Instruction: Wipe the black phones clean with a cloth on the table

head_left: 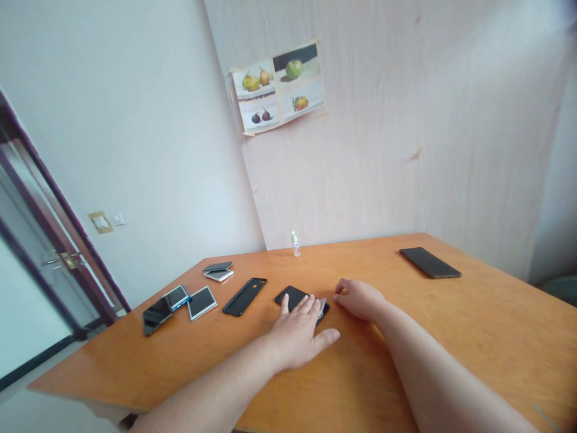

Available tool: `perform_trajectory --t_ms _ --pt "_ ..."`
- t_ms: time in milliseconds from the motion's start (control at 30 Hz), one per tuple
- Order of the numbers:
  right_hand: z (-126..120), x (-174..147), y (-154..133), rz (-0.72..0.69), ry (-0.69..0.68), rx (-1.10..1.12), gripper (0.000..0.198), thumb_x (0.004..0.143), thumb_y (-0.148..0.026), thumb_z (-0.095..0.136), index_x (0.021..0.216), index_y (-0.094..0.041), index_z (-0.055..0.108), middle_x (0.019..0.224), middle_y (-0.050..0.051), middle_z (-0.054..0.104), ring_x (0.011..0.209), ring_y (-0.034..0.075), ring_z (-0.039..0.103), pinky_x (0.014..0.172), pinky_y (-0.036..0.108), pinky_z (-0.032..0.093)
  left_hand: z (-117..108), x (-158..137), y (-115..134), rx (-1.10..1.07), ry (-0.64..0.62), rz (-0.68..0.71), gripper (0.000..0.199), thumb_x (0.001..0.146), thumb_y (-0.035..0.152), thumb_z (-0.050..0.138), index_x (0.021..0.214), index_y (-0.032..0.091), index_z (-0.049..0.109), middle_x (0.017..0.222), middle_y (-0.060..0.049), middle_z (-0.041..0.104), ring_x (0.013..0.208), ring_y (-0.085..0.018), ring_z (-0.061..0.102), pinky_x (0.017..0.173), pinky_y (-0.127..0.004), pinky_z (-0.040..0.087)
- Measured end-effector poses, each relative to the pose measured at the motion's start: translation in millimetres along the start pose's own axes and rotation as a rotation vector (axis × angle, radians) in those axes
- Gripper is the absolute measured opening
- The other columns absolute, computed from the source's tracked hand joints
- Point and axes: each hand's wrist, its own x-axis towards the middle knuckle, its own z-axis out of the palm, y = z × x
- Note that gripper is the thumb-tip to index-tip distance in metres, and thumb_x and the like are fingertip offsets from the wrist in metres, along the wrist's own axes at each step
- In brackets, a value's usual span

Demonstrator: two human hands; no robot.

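Observation:
A black smartphone (292, 295) lies flat on the wooden table in front of me. My left hand (297, 340) rests flat across it, fingers stretched out and thumb spread to the right. A small grey piece, perhaps a cloth or wipe (321, 308), shows at the fingertips over the phone's right end; most of it is hidden. Just right of the phone, apart from it, my right hand (360, 297) rests on the table with curled fingers, and nothing shows in them. To the left lies an empty black phone case (244, 297).
A white-framed phone (202, 302), a blue-edged phone (177, 296) and a dark phone (157, 316) lie leftward. Behind them are stacked phones (219, 270). A small pump bottle (295, 245) stands at the back edge. A black tablet-like slab (430, 263) lies far right.

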Motion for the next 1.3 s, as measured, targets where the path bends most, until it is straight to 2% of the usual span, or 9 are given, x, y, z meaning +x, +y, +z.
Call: perform_trajectory --t_ms 200,300,467,600,700,800,1000,1200,1300 --pt "0.4 1.0 0.2 0.019 -0.006 0.004 0.027 0.080 -0.040 0.060 0.102 -0.027 0.067 0.100 0.006 0.071 0.095 0.026 0.065 0.072 0.031 0.043 -5.8 18.8 -53.6 0.008 0.022 -0.262 0.086 0.089 0.075 0.012 0.152 0.018 0.024 0.158 -0.014 0.022 0.147 -0.031 0.015 0.114 -0.063 0.004" --pt "-0.2 0.6 0.0 0.020 -0.004 0.009 0.026 0.080 -0.039 0.059 0.101 -0.027 0.066 0.100 0.006 0.071 0.094 0.025 0.065 0.071 0.031 0.043 -7.9 21.9 -64.5 -0.013 -0.001 -0.311 0.087 0.089 0.075 0.011 0.153 0.017 0.019 0.158 -0.015 0.020 0.147 -0.031 0.013 0.114 -0.062 0.009" --pt "0.7 1.1 0.1 0.017 0.002 0.006 0.024 0.080 -0.038 0.060 0.101 -0.027 0.066 0.101 0.006 0.071 0.095 0.024 0.065 0.073 0.031 0.043 -2.1 20.3 -45.0 0.002 0.022 -0.262 0.086 0.088 0.076 0.014 0.153 0.020 0.020 0.159 -0.012 0.019 0.148 -0.034 0.008 0.114 -0.062 0.007" --pt "2.8 2.1 1.1 0.007 0.005 0.004 0.025 0.080 -0.038 0.060 0.101 -0.027 0.066 0.100 0.006 0.071 0.096 0.024 0.065 0.074 0.030 0.043 8.5 15.0 -17.3 0.012 0.048 -0.082 0.082 0.089 0.074 0.014 0.153 0.023 0.020 0.160 -0.010 0.019 0.148 -0.033 0.007 0.114 -0.064 0.001" --pt "3.0 1.8 1.5 -0.002 0.010 0.003 0.025 0.080 -0.037 0.059 0.102 -0.026 0.066 0.100 0.006 0.072 0.097 0.024 0.065 0.075 0.030 0.043 10.4 14.0 -8.2 0.009 0.058 -0.003 0.082 0.090 0.074 0.015 0.153 0.023 0.020 0.160 -0.010 0.020 0.148 -0.032 0.008 0.115 -0.062 -0.001" --pt "2.1 0.6 0.8 -0.006 0.010 0.004 0.025 0.080 -0.036 0.059 0.102 -0.027 0.066 0.101 0.005 0.072 0.097 0.023 0.065 0.075 0.030 0.043 6.0 17.5 -16.6 0.017 0.070 -0.037 0.079 0.090 0.073 0.015 0.153 0.024 0.023 0.158 -0.010 0.024 0.147 -0.033 0.012 0.114 -0.063 -0.001" --pt "0.6 -1.3 -1.7 0.004 0.016 0.008 0.023 0.080 -0.036 0.059 0.099 -0.027 0.066 0.101 0.006 0.072 0.096 0.025 0.065 0.072 0.031 0.043 -3.0 27.9 -57.1 -0.004 0.048 -0.274 0.082 0.089 0.074 0.014 0.151 0.022 0.027 0.158 -0.011 0.027 0.146 -0.034 0.018 0.114 -0.059 0.013" --pt "0.7 -0.7 -1.3 0.005 0.014 0.009 0.023 0.079 -0.037 0.059 0.098 -0.027 0.066 0.100 0.006 0.072 0.095 0.025 0.066 0.071 0.031 0.043 -4.9 28.6 -65.8 -0.057 0.150 -0.172 0.073 0.092 0.069 0.019 0.142 0.020 0.042 0.143 -0.012 0.049 0.132 -0.026 0.044 0.109 -0.037 0.031" --pt "1.6 -0.1 -0.4 -0.002 0.016 0.006 0.023 0.080 -0.036 0.058 0.100 -0.027 0.066 0.099 0.006 0.072 0.096 0.025 0.066 0.072 0.030 0.043 -7.3 24.4 -61.8 -0.030 0.178 -0.161 0.066 0.092 0.068 0.023 0.130 0.023 0.052 0.127 -0.010 0.058 0.120 -0.027 0.053 0.102 -0.036 0.036"
